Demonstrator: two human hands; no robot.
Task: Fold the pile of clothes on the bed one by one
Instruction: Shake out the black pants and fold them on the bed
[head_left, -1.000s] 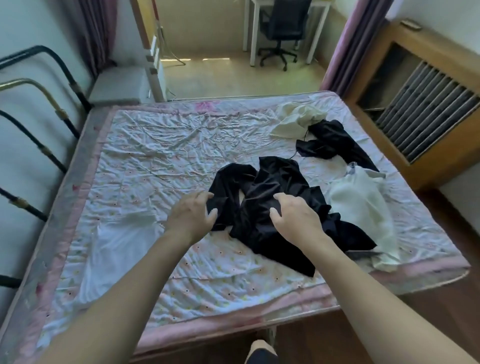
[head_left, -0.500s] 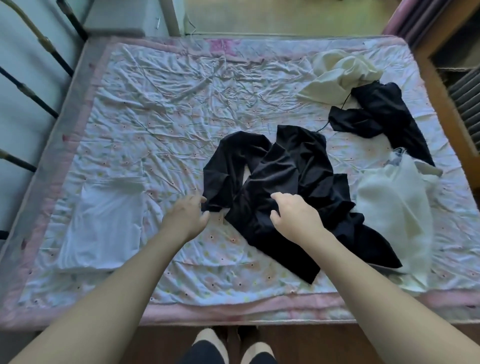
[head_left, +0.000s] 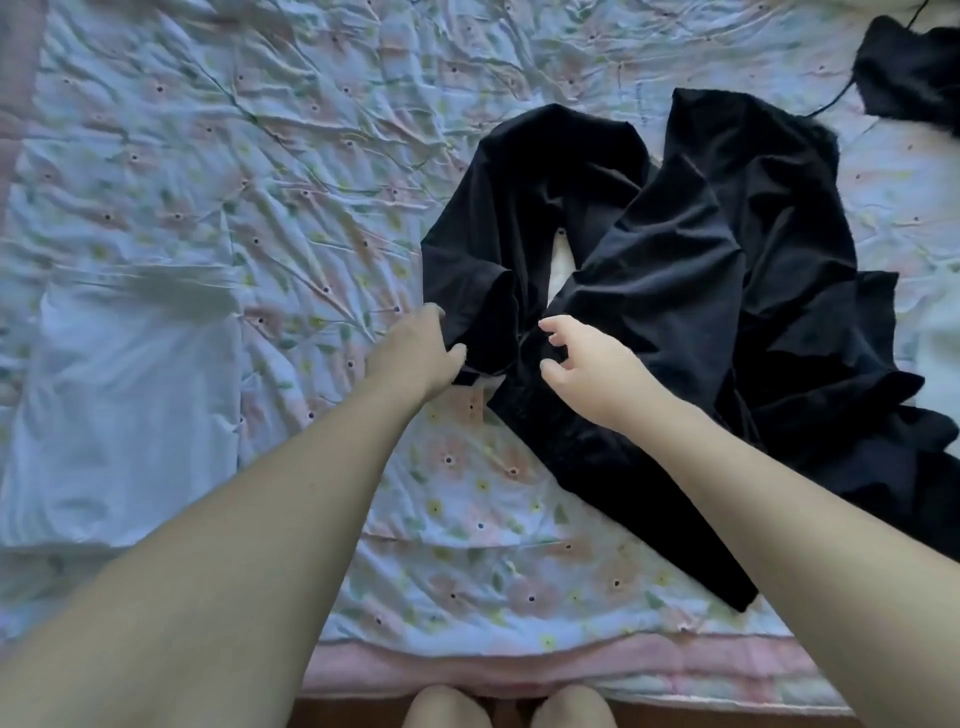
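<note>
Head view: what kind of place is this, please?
Most likely a bedroom at home. A bed with a wrinkled floral quilt fills the view, and a black garment and a folded white cloth lie on it.

matt black cloth garment (head_left: 670, 270); wrinkled floral cotton bedsheet (head_left: 260, 156)

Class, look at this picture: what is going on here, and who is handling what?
A person stands at the foot of a bed with a flowered quilt, working on a crumpled black garment. The left hand grips its near edge; the right hand, fingers curled, reaches onto the cloth beside it. The garment is not yet folded. A folded white piece lies to the left.
</note>
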